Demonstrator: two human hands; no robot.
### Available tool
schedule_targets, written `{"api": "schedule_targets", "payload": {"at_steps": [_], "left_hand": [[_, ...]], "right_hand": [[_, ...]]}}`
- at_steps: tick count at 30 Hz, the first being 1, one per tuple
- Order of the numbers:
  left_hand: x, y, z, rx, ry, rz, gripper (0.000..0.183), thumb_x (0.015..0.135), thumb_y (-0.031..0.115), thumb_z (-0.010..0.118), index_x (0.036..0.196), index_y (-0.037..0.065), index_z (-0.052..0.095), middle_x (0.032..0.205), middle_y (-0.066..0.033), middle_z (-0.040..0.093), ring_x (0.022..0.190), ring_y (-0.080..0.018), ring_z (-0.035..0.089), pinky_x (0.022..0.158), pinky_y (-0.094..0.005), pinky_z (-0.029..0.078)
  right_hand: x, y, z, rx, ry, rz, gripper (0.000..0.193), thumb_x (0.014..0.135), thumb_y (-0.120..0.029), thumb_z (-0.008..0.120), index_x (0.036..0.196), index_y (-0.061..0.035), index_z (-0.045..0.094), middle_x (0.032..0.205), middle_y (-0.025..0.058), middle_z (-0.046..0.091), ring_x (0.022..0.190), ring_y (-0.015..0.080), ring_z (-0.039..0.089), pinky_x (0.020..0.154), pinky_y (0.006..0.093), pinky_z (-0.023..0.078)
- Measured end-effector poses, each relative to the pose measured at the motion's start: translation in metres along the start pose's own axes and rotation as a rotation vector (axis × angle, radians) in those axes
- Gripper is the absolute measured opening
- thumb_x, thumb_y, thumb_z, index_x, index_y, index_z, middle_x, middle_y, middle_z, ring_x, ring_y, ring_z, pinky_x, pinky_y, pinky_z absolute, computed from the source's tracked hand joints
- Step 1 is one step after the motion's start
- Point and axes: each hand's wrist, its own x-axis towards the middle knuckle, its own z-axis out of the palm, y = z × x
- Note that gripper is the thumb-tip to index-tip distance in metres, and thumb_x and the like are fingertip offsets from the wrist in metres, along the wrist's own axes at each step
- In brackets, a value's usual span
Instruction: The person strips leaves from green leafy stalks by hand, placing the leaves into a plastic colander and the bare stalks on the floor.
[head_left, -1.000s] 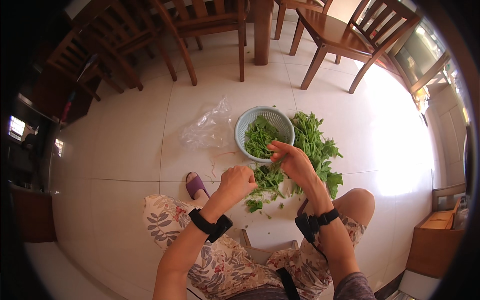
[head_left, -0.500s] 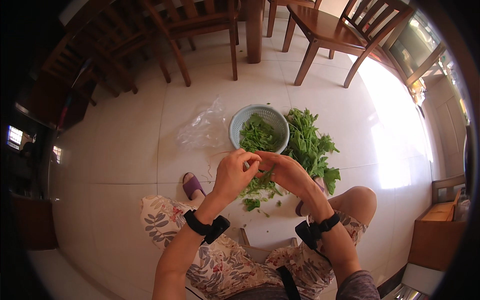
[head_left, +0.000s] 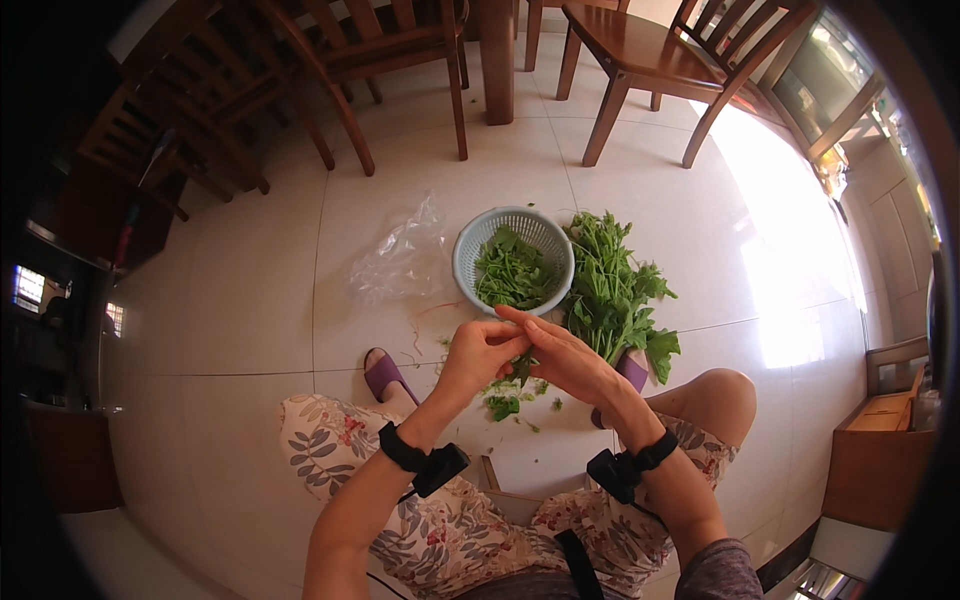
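In the head view, you sat low over the white tiled floor (head_left: 250, 300) with both hands brought together in front of your knees. Your left hand (head_left: 478, 352) was curled, fingertips pinched on a small green sprig (head_left: 522, 366), and your right hand (head_left: 566, 358) lay flatter, fingers stretched leftward across the left fingertips, touching the same sprig; whether it truly gripped the stem I could not tell. Just below the hands, a scatter of trimmed green scraps (head_left: 503, 402) lay on the tile. Beyond the hands, a pale blue basket (head_left: 470, 252) held picked leaves, and just right of it, touching its rim, sat the loose pile of leafy greens (head_left: 612, 290). A crumpled clear plastic bag (head_left: 398, 262) lay left of the basket, and wooden chairs (head_left: 660, 60) stood at the far side.

By my judgement you were in the picking step: stripping or snapping one sprig held between both hands. The next move would call for a clean break at the stem, then a short reach forward over the basket rim, keeping the waste apart from the good leaves.
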Motion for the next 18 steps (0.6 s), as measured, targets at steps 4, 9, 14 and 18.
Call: {"api": "schedule_targets", "payload": {"at_steps": [4, 9, 14, 18], "left_hand": [[0.001, -0.002, -0.002, -0.277, -0.056, -0.067, 0.024, 0.086, 0.023, 0.065, 0.102, 0.004, 0.067, 0.076, 0.0027, 0.06, 0.062, -0.0056, 0.053, 0.056, -0.0184, 0.041], [0.004, 0.0, -0.005, -0.447, -0.014, -0.111, 0.021, 0.088, 0.022, 0.064, 0.101, 0.006, 0.064, 0.08, 0.0038, 0.059, 0.064, -0.0046, 0.055, 0.056, -0.0175, 0.044], [0.006, 0.002, -0.012, -0.62, 0.012, -0.117, 0.018, 0.087, 0.018, 0.065, 0.1, 0.006, 0.062, 0.079, 0.002, 0.06, 0.065, -0.0051, 0.057, 0.058, -0.0169, 0.048], [0.007, -0.004, -0.014, -0.683, -0.021, -0.106, 0.018, 0.087, 0.015, 0.064, 0.1, 0.004, 0.061, 0.079, 0.0002, 0.061, 0.066, -0.0065, 0.059, 0.058, -0.0173, 0.049]], "right_hand": [[-0.002, -0.003, 0.0, -0.156, -0.009, -0.044, 0.057, 0.098, -0.049, 0.033, 0.146, -0.0197, 0.027, 0.136, 0.0078, 0.042, 0.126, 0.0193, 0.037, 0.102, 0.045, 0.033], [0.0, -0.002, -0.003, -0.373, 0.167, -0.185, 0.057, 0.094, -0.042, 0.05, 0.14, -0.0116, 0.035, 0.128, 0.0113, 0.052, 0.118, 0.0207, 0.048, 0.096, 0.0395, 0.04], [0.0, -0.006, 0.005, -0.725, 0.392, -0.235, 0.035, 0.084, -0.023, 0.067, 0.11, -0.0015, 0.057, 0.101, 0.0098, 0.066, 0.097, 0.02, 0.061, 0.082, 0.0332, 0.047], [0.002, -0.003, 0.008, -0.654, 0.345, -0.246, 0.026, 0.085, -0.02, 0.067, 0.099, 0.0011, 0.061, 0.092, 0.0071, 0.067, 0.089, 0.0132, 0.061, 0.077, 0.028, 0.047]]}}
